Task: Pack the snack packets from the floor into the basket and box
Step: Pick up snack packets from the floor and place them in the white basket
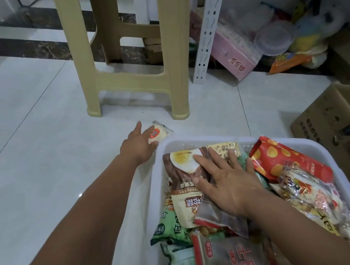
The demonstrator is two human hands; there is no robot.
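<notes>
The left hand (138,140) reaches far out over the floor (35,128). Its grip is closed on a small round snack packet (159,132). The thumb sits at the near edge of the packet and one finger points straight ahead. The other fingers are hidden behind the packet. This packet is on the floor, just past the far left corner of the white basket (171,143) and near one foot of the tan stool (131,80).

The right hand (225,181) is inside the basket. Its grip is open, with the fingers spread flat on top of a brown packet (182,176) that has an egg picture on it. The hand presses down and holds nothing.

The basket is piled with snacks. A red packet with orange dots (284,158) lies to the right of the hand. A green packet (171,226) peeks out under the brown one at the left side.

A cardboard box (335,124) stands on the floor, just to the right of the basket. Its top flaps are open.

Farther back there is a white metal post (207,28) with holes in it. Beside it lie a pink box (233,58) and a clear tub (273,39)
</notes>
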